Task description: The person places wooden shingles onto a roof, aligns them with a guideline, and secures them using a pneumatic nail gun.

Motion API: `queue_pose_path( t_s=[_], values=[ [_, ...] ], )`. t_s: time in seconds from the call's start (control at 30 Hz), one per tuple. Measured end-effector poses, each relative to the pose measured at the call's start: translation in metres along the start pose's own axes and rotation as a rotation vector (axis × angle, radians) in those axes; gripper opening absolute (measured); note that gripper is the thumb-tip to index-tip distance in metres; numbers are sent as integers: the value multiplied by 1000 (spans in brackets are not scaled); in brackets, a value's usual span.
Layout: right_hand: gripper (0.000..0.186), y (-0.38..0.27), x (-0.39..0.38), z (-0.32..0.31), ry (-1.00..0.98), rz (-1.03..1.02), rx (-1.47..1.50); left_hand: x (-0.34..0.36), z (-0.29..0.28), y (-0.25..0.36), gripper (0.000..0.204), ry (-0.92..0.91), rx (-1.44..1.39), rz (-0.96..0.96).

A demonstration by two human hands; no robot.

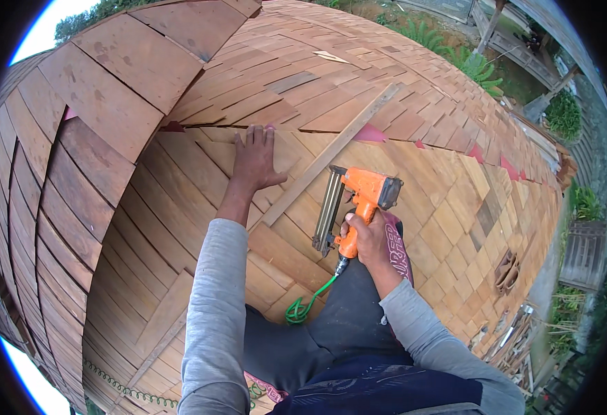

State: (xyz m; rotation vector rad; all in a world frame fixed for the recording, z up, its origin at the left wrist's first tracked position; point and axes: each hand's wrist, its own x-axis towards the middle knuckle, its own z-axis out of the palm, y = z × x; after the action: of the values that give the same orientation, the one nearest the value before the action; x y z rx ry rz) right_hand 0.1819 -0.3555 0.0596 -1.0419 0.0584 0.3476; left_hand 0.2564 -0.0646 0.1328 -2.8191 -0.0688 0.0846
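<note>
My left hand [255, 162] lies flat with fingers spread on the pale wooden shingles [210, 162], its fingertips at the upper edge of that course. In my right hand [371, 238] is an orange nail gun [368, 185], gripped by its handle above my right leg. The gun's long dark magazine points to the left. A green air hose [314, 297] runs from the handle's base and coils by my lap. Between the two hands a long wooden batten [331, 153] lies slantwise across the shingles.
A curved, shingled roof section [103, 76] rises at the left. Pink underlay [370, 133] shows along the seam ahead. A pair of brown sandals [507, 271] rests on the slope at right. Wood scraps [518, 339] lie beyond the lower right roof edge.
</note>
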Motion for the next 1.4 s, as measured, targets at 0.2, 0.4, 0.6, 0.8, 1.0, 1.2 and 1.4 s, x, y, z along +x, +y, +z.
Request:
queue_pose_path(
  t_s=[0.2, 0.4, 0.6, 0.8, 1.0, 1.2, 1.4],
  values=[
    [41, -6, 1, -2, -10, 45, -37, 15, 34, 8, 116, 45, 19, 74],
    [38, -6, 2, -2, -7, 69, -28, 6, 40, 10, 111, 106, -83, 116],
    [38, -9, 0, 2, -11, 88, -33, -5, 49, -6, 99, 149, -188, 163],
    [39, -9, 1, 2, -15, 75, -52, -6, 51, -2, 99, 164, -203, 140],
    [37, -6, 1, 1, -26, 91, -80, -11, 57, -3, 100, 182, -181, 124],
    [37, -5, 1, -1, -15, 91, -90, -15, 54, 4, 97, 109, -168, 55],
    [38, -5, 1, 1, -20, 96, -93, -15, 61, 4, 98, 111, -213, 31]
  ],
)
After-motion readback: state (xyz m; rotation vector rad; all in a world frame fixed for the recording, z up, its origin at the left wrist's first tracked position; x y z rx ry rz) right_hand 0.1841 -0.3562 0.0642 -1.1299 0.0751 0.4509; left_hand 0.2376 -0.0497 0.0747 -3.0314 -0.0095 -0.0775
